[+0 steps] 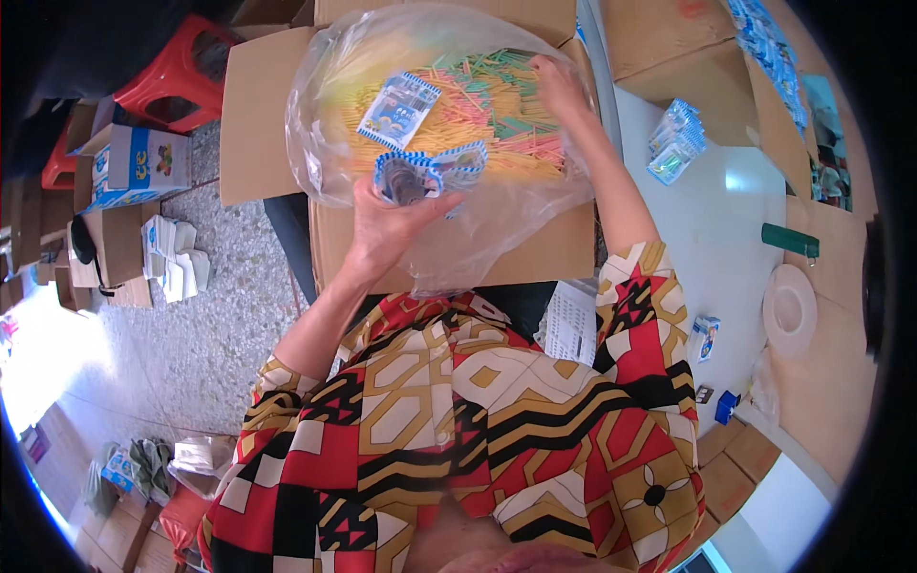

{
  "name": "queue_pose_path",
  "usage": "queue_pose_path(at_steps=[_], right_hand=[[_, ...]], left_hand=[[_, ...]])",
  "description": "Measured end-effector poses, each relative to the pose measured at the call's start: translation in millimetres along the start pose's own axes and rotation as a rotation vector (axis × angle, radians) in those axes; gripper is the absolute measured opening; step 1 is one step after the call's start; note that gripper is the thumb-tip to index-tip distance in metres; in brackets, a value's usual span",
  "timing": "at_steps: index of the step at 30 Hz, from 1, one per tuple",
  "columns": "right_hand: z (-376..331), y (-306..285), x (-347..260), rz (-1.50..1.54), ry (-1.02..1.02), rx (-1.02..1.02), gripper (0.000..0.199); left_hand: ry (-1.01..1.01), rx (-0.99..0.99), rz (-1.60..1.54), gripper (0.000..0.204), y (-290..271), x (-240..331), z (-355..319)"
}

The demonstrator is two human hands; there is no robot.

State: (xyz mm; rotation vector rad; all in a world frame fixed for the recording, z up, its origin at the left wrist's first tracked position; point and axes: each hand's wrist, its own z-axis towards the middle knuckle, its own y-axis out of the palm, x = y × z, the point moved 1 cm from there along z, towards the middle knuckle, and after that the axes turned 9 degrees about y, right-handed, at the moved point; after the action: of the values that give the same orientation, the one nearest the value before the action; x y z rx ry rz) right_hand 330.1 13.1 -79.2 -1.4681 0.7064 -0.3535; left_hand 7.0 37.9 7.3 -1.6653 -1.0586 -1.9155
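An open cardboard box (564, 244), lined with a clear plastic bag (315, 158), holds a heap of thin yellow, pink and green sticks (516, 148). My left hand (387, 224) is closed around small blue-and-white striped packets (468, 160) at the near side of the bag; one has its mouth spread and looks hollow. On the sticks just beyond lies a flat printed packet (399, 110). Reaching into the far right of the heap, my right hand (559, 91) has its fingers curled at the sticks; whatever is in them is hidden.
To the right, a pale table (659, 220) carries a pile of filled packets (676, 141), a green tool (791, 243) and a white ring-shaped roll (790, 310). A red stool (181, 76) and a printed carton (143, 167) stand on the speckled floor (239, 258) at left.
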Motion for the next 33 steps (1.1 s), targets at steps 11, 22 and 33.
queue_pose_path(at_steps=[11,22,33], right_hand=[[21.5,34.0,6.1,-0.307,-0.218,0.042,0.027],[20.1,34.2,-1.2,-0.426,-0.292,0.088,0.021],[24.6,31.8,13.8,-0.240,-0.218,0.020,0.020]], left_hand=[[-0.054,0.050,-0.014,0.030,-8.4,-6.5,5.7],[-0.070,0.043,0.004,0.028,-9.4,-10.2,8.3],[-0.057,0.048,-0.028,0.028,-7.7,-4.4,5.8]])
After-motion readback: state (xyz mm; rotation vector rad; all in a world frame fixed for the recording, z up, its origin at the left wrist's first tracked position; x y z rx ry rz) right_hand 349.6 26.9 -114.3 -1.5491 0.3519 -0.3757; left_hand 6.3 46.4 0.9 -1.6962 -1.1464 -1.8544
